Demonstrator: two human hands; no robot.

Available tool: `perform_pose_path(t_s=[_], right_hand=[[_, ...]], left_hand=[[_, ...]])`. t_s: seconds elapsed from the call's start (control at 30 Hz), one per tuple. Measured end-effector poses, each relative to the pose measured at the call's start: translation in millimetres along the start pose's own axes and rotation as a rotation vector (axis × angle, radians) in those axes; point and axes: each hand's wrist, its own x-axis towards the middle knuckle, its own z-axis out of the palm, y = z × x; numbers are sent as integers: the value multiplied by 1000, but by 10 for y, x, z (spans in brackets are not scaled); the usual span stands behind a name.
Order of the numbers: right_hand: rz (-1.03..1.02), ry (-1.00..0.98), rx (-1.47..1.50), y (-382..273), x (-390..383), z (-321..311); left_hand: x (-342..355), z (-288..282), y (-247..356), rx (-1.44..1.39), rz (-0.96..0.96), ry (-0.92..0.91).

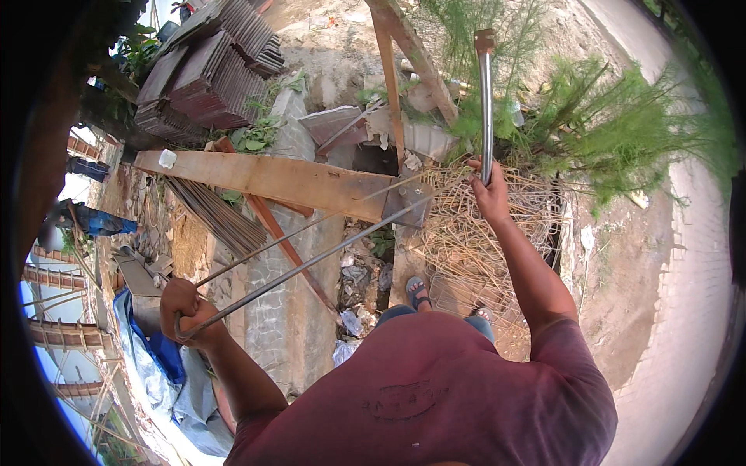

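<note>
My left hand (186, 312) is closed on a bent metal rod (311, 259), whose curved end hooks round beside the fist. From the fist, a grey length and a thinner brown length run up to the right, across a dark plate (406, 208) at the end of a wooden plank (311, 180). My right hand (491, 194) grips the lower end of a hammer's shiny metal handle (487, 109). The hammer points away from me, its rusty head (484, 40) at the top. Whether the rod's far tips touch the plate I cannot tell.
A tangled heap of thin bent rods (482, 256) lies by my feet, right of the plank. Stacked roof tiles (214, 85) stand at the far left. Feathery green branches (614, 128) lean in at right. A rubbish-strewn gap (361, 283) and a blue-grey tarp (183, 388) are to the left.
</note>
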Motion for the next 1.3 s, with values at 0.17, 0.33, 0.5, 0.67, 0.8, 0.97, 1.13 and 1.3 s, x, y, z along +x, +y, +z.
perform_pose_path(t_s=[0.17,0.33,0.5,0.67,0.8,0.97,1.13,1.3], right_hand=[[12,-46,-119,-92,-53,-28],[-53,-79,-289,-483,114,-89],[30,-241,-362,-1301,268,-377],[142,-339,-494,-1111,-135,-463],[299,-338,-631,-751,-525,-451],[380,-293,-573,-847,-590,-415],[270,-292,-740,-721,-577,-440],[330,-310,-734,-820,-634,-239]], left_hand=[[-51,-96,-150,-97,-86,49],[206,-242,-608,-180,-273,272],[997,-181,-1148,-209,-986,92],[96,194,-2293,-47,-1327,-198],[-820,529,-2979,-4,-1320,-304],[-962,847,-3343,289,-1080,-349],[-883,1042,-3193,507,-977,-522],[-1022,998,-3240,186,-1249,-202]])
